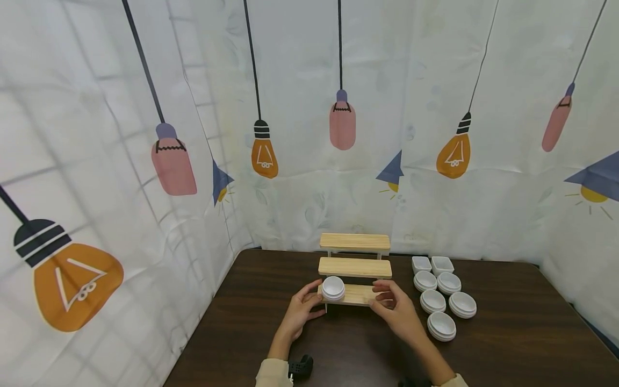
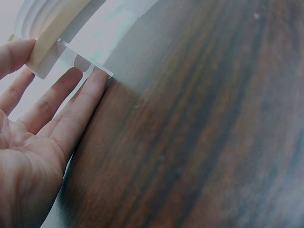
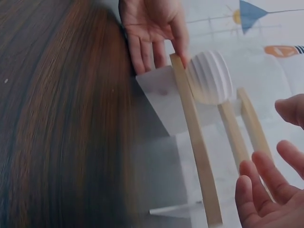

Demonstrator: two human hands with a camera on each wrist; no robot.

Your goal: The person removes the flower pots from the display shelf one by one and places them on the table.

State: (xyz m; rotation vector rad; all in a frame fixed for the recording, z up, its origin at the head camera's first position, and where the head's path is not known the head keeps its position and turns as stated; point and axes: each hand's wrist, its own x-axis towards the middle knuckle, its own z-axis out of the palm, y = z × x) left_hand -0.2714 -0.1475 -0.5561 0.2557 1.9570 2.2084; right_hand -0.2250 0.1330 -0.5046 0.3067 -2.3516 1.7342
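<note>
A three-tier display stand has pale wooden shelves (image 1: 355, 267) on clear side supports (image 2: 88, 59). On the left end of its lowest shelf (image 1: 360, 294) sits a stack of small white round bowls (image 1: 333, 288), its layered rims showing as ridges in the right wrist view. My left hand (image 1: 300, 312) is at that shelf's left end, thumb at the board's edge and straight fingers against the side support. Near the right end of the same shelf, my right hand (image 1: 396, 312) hovers with fingers relaxed and apart, nothing between them.
To the right of the stand, several stacks of white round bowls (image 1: 441, 326) stand on the dark wooden table (image 1: 522, 322). Behind them are two white square dishes (image 1: 442, 265). A white curtain (image 1: 300, 215) printed with lamps hangs behind the table and along its left side.
</note>
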